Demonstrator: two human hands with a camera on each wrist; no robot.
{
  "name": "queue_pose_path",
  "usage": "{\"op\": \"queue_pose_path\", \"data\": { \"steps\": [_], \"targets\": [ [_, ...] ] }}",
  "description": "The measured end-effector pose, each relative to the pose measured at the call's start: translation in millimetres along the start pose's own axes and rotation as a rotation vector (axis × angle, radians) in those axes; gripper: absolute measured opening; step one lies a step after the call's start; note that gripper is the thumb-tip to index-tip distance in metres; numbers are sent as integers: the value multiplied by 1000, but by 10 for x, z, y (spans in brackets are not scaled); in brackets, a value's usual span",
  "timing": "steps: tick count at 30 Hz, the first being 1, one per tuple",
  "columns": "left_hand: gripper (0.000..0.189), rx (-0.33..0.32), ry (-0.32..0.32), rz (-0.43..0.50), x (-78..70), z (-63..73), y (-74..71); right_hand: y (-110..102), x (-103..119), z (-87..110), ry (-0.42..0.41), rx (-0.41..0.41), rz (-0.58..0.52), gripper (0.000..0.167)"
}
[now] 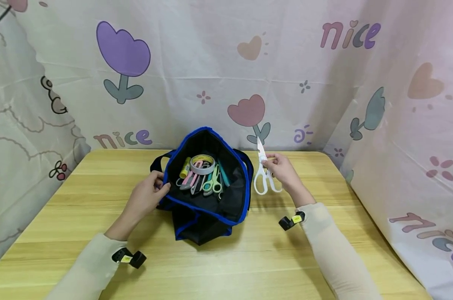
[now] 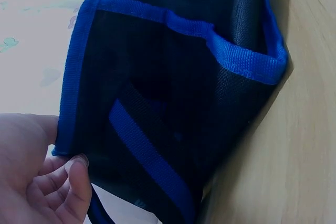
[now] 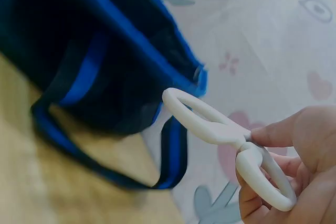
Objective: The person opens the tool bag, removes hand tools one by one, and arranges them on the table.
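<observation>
A black tool bag (image 1: 226, 204) with blue trim stands on the table, its mouth tilted toward me. The thumb and fingers of my left hand (image 1: 145, 196) pinch its left rim, also seen in the left wrist view, where the hand (image 2: 42, 166) grips the blue edge (image 2: 73, 87). To the right of the bag, my right hand (image 1: 284, 171) holds white scissors (image 1: 264, 175) near the pivot, blades up and handle loops down. In the right wrist view the scissors (image 3: 205, 129) are apart from the bag. Inside the bag lie green scissors (image 1: 213, 181), a tape roll (image 1: 202, 170) and a glue stick (image 1: 185, 168).
Several pens and cutters, one with a pink body (image 1: 190, 177), lie bunched in the bag. A loop handle (image 3: 105, 174) hangs from its side. The wooden table (image 1: 80, 200) backs onto a printed curtain (image 1: 196, 54), which also hangs along both sides.
</observation>
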State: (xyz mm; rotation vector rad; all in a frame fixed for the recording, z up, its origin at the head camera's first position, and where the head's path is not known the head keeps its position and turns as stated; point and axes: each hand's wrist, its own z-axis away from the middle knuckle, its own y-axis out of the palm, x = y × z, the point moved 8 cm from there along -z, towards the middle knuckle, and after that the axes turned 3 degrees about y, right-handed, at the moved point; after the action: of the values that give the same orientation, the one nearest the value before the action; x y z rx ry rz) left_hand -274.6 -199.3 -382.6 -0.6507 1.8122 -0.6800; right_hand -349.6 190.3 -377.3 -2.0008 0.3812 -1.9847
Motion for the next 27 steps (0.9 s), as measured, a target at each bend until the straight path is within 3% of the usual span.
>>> {"op": "queue_pose_path", "data": {
  "steps": [13, 27],
  "targets": [
    [33, -7, 12, -11, -3, -7, -12, 27, -683, 66, 140, 23, 5, 35],
    [31, -13, 9, -2, -9, 13, 22, 50, -943, 32, 161, 10, 98, 34]
  ]
}}
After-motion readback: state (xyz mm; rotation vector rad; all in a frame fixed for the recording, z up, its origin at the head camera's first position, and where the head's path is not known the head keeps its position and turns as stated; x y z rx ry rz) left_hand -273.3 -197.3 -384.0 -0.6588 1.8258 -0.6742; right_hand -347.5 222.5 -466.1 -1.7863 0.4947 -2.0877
